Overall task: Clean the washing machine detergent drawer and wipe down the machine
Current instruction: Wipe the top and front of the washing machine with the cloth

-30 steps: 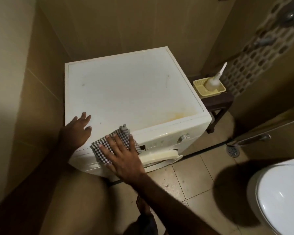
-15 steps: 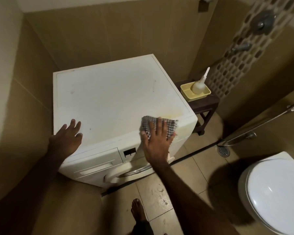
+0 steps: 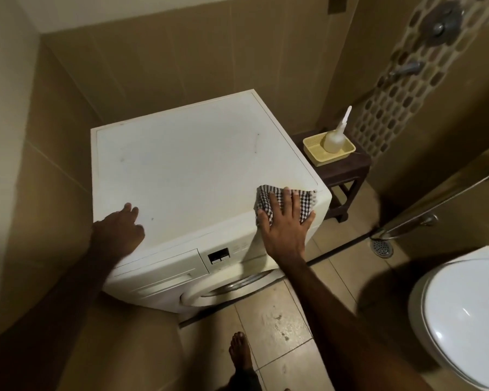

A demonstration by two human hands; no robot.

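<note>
A white front-loading washing machine (image 3: pixel 187 170) stands in the corner. Its detergent drawer (image 3: pixel 158 270) sits closed at the front left, beside a small display (image 3: pixel 218 255). My right hand (image 3: pixel 284 224) lies flat with spread fingers on a black-and-white checked cloth (image 3: pixel 268 200), pressing it on the machine's front right top edge. On the front left corner of the top rests my left hand (image 3: pixel 119 232), fingers relaxed and empty.
A dark wooden stool (image 3: pixel 342 170) right of the machine carries a yellow tray (image 3: pixel 316 153) with a nozzle bottle (image 3: pixel 335 136). A white toilet (image 3: pixel 463 320) is at the lower right, a floor drain (image 3: pixel 381 247) and a metal rail (image 3: pixel 435 204) nearby. My bare foot (image 3: pixel 240 354) stands on the tiles.
My right hand has slid the cloth from the front left of the machine, near the drawer, along the front edge to the right corner. My left hand stayed on the left corner.
</note>
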